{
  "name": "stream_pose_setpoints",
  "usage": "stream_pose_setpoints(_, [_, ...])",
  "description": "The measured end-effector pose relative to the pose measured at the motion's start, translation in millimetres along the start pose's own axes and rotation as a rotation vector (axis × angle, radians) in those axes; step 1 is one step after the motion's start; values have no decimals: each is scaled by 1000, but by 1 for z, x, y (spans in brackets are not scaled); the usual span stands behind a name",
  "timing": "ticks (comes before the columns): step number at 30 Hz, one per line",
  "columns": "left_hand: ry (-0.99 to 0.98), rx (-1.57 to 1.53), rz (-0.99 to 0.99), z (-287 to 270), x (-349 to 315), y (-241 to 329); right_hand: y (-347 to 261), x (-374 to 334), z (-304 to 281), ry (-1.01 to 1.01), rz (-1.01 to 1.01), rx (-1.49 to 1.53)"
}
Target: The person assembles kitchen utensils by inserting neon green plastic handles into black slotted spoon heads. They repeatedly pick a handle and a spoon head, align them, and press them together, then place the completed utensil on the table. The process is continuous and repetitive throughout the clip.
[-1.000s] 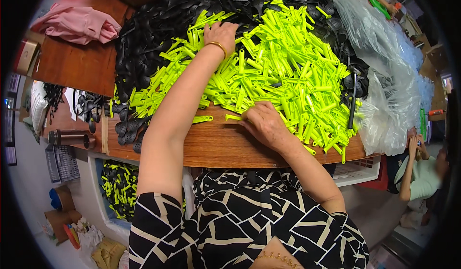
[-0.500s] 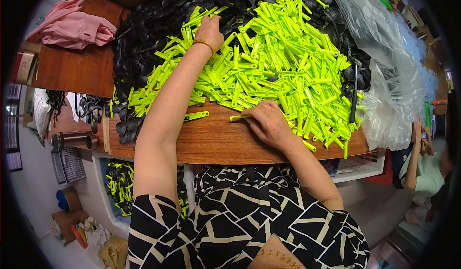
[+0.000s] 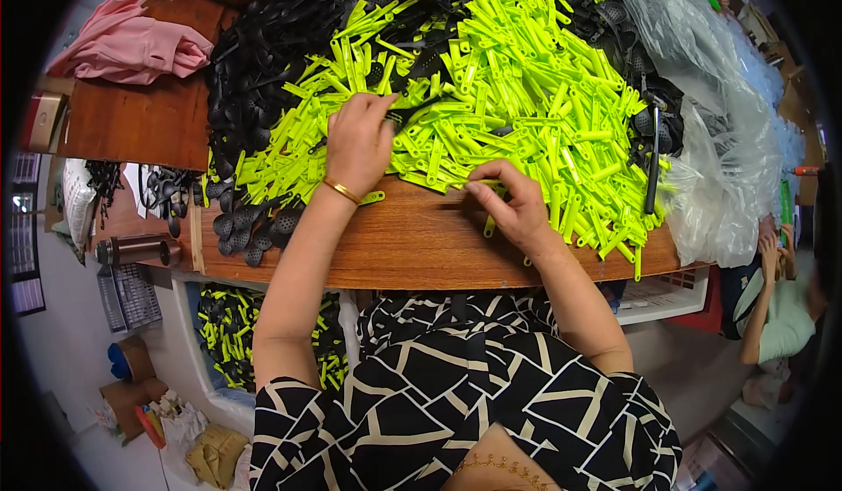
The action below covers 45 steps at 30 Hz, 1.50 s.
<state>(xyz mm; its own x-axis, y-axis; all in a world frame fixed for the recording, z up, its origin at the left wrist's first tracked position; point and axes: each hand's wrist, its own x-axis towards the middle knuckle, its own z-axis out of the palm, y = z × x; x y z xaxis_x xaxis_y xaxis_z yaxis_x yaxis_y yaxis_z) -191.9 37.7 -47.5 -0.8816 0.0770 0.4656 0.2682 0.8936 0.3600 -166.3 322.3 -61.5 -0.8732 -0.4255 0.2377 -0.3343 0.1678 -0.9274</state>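
Observation:
A heap of lime-green plastic handles (image 3: 535, 96) spreads over the wooden table (image 3: 421, 245). My left hand (image 3: 361, 138), a bangle on its wrist, is closed at the heap's near left edge. From its fingers a slim black utensil piece (image 3: 405, 116) points right; its far end blends into the heap, so its exact kind is unclear. My right hand (image 3: 516, 203) sits just right of it over the table, thumb and forefinger pinching a lime-green handle (image 3: 467, 184). Behind and left of the handles lie many black perforated spoon heads (image 3: 254, 96).
A hammer (image 3: 653, 153) lies at the heap's right side beside clear plastic sheeting (image 3: 710, 140). Pink cloth (image 3: 132, 39) rests on a wooden surface at left. Below the table edge stands a white bin (image 3: 195, 351) of green-and-black pieces. Another person (image 3: 781, 316) is at far right.
My left hand has come back from the far side of the heap toward me, now with a black piece in it. The right hand has risen slightly, still pinching a green handle.

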Motion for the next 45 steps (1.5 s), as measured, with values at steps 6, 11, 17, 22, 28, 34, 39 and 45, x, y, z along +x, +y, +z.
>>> stream_pose_setpoints(6, [4, 75, 120, 19, 14, 39, -6, 3, -6, 7, -183, -149])
stream_pose_setpoints(11, [-74, 103, 279, 27, 13, 40, -5, -10, -18, 83, -101, -114])
stream_pose_setpoints(17, [-2, 95, 417, 24, 18, 28, -11, -8, -28, 129, -21, -177])
stream_pose_setpoints(22, [-162, -416, 9, -14, 5, 78, -18, -4, -36, 174, 65, 66])
stream_pose_setpoints(28, [-428, -855, -417, -36, -53, 106, -41, 6, -49, -55, 7, 7])
stream_pose_setpoints(34, [-360, -835, -454, -34, -78, 112, -48, 4, -44, -123, -78, -158])
stream_pose_setpoints(39, [-409, -803, -377, -36, -89, 112, -49, 9, -49, -315, -83, -144])
stream_pose_setpoints(45, [-340, -668, -294, -44, -104, 114, -49, 1, -39, -361, -7, -82])
